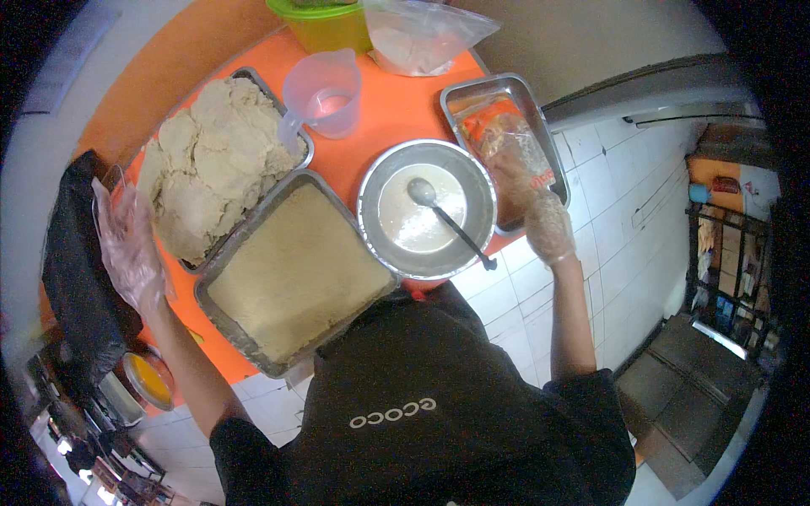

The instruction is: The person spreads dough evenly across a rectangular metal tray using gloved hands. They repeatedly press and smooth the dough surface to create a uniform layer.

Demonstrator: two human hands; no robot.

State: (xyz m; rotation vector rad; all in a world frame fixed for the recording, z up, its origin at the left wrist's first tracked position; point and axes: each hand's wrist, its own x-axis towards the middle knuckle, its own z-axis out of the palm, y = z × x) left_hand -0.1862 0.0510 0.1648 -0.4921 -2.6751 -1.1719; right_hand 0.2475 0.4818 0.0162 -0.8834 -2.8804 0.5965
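My left hand (pixel 131 253), in a clear plastic glove, is at the left edge of the table with its fingers apart and nothing in it. Right beside it, a large mound of pale dough (pixel 212 142) fills a metal tray. In front of me lies a rectangular pan (pixel 212 288) with a flat, smooth layer of pale dough (pixel 300 272). My right hand (pixel 549 224), also gloved, reaches over a metal tray (pixel 557 161) holding clear plastic with red and brown contents (pixel 500 136). Blur hides its fingertips, so any grip is unclear.
A round metal bowl (pixel 484 243) holds whitish liquid and a dark-handled spoon (pixel 452 221). Behind stand a clear measuring jug (pixel 326 82), a green-lidded tub (pixel 329 28) and a bag of powder (pixel 414 47). A black plastic bag (pixel 73 253) hangs at the left.
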